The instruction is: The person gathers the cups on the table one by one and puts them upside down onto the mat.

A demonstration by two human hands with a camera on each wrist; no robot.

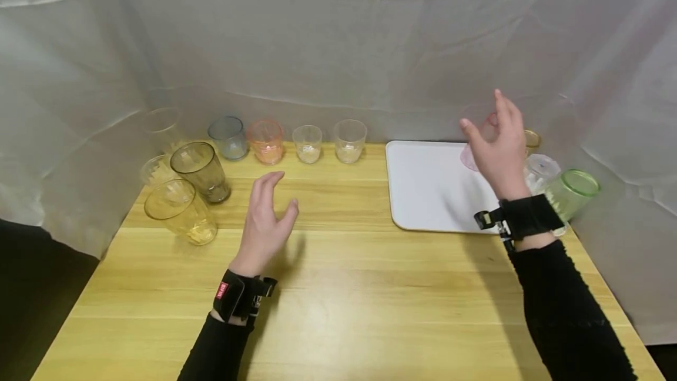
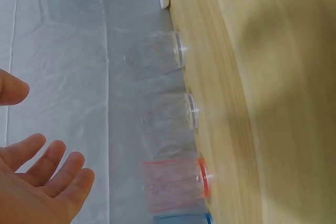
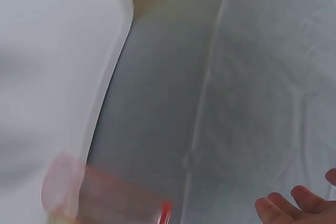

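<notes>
Hovering open-fingered by the pink cup point(image 1: 472, 134) on the tray point(image 1: 428, 193), right hand point(image 1: 497, 146) holds nothing; cup probably light, slick plastic, best gripped mid-wall.

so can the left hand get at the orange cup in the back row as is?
Probably yes. The left hand hovers open over bare table, and nothing stands between it and the orange cup; neighbouring cups stand apart from it.
</notes>
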